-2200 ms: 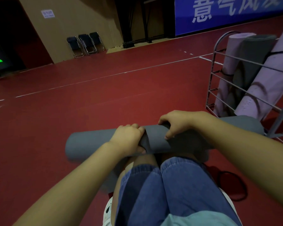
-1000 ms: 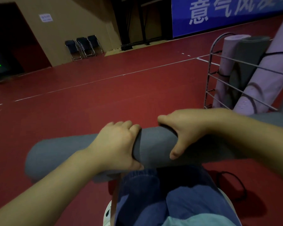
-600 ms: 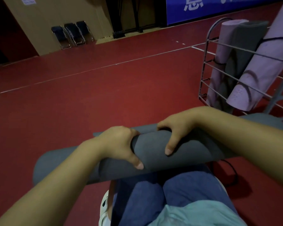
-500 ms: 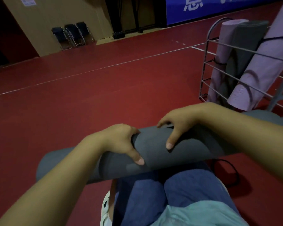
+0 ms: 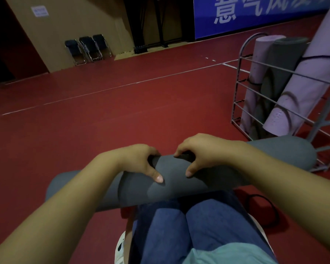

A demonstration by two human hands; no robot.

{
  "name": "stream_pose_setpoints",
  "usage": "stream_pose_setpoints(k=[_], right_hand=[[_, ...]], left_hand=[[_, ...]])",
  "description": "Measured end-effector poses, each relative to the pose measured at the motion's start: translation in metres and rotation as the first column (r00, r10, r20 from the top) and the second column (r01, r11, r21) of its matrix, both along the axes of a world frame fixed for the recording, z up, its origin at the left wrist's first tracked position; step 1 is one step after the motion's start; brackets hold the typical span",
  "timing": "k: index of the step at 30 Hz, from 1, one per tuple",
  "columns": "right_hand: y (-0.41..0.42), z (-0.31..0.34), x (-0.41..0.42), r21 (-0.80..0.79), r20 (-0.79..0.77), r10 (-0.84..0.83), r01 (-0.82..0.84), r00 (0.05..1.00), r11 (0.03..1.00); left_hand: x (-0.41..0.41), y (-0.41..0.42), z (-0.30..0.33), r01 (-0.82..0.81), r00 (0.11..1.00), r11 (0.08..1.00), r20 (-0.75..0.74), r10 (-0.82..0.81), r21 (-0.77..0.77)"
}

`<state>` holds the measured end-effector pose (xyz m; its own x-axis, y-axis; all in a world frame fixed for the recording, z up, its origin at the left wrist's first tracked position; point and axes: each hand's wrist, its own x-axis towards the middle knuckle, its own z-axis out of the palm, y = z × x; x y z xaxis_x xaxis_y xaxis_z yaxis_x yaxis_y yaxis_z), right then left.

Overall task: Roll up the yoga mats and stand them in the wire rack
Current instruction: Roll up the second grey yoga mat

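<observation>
A rolled grey yoga mat (image 5: 179, 185) lies across my knees, running from lower left to upper right. My left hand (image 5: 139, 161) grips the roll left of its middle, thumb pressed on the near face. My right hand (image 5: 196, 152) holds it just right of the middle, fingers curled over the top, where something dark shows under the fingertips. The wire rack (image 5: 242, 77) stands at the right with a lilac mat (image 5: 261, 60), a grey mat (image 5: 286, 60) and a leaning lilac mat (image 5: 309, 88) inside.
A black elastic loop (image 5: 263, 208) lies on the red floor (image 5: 122, 119) by my right leg. Folding chairs (image 5: 88, 48) stand against the far wall, and a blue banner (image 5: 255, 14) hangs behind the rack.
The roll has been lifted from the floor onto my knees and turned in my hands. Both hands have shifted closer together at its middle, and the view has tipped up slightly.
</observation>
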<state>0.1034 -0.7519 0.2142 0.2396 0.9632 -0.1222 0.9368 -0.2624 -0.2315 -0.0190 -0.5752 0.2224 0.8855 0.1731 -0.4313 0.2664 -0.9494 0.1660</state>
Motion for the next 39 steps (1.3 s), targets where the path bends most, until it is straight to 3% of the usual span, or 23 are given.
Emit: stream_pose_setpoints(k=[4, 9, 16, 20, 22, 28, 34, 39], right_hand=[[0.01, 0.006, 0.014, -0.07, -0.084, 0.004, -0.01, 0.996, 0.997], [0.02, 0.007, 0.031, -0.163, -0.175, -0.024, -0.005, 0.984, 0.987], [0.024, 0.007, 0.032, -0.157, -0.236, -0.091, 0.054, 0.967, 0.986], [0.017, 0.001, 0.02, 0.017, -0.068, -0.128, 0.13, 0.989, 0.991], [0.012, -0.005, 0.013, 0.028, 0.045, -0.132, 0.13, 0.99, 0.991], [0.007, -0.026, 0.008, 0.051, 0.118, -0.144, 0.139, 0.983, 0.989], [0.021, -0.016, 0.023, -0.009, 0.083, -0.118, 0.119, 0.99, 0.993], [0.028, -0.009, 0.038, -0.058, -0.038, -0.118, 0.115, 0.992, 0.992]], left_hand=[[-0.015, -0.01, -0.002, 0.082, 0.962, 0.979, 0.243, -0.127, 0.187], [-0.023, -0.018, -0.011, 0.072, 0.932, 0.97, 0.329, -0.149, 0.233], [-0.006, -0.017, -0.012, 0.019, 0.948, 0.96, 0.3, -0.106, 0.278], [0.006, -0.008, -0.006, 0.025, 0.962, 0.968, 0.258, -0.091, 0.248], [0.012, -0.002, -0.004, 0.021, 0.97, 0.978, 0.231, -0.07, 0.207], [0.026, 0.012, -0.001, -0.021, 0.987, 0.994, 0.159, 0.004, 0.103], [0.025, 0.019, -0.003, -0.01, 0.985, 0.998, 0.175, -0.002, 0.067], [0.009, 0.017, -0.018, 0.066, 0.978, 0.963, 0.174, -0.114, 0.26]])
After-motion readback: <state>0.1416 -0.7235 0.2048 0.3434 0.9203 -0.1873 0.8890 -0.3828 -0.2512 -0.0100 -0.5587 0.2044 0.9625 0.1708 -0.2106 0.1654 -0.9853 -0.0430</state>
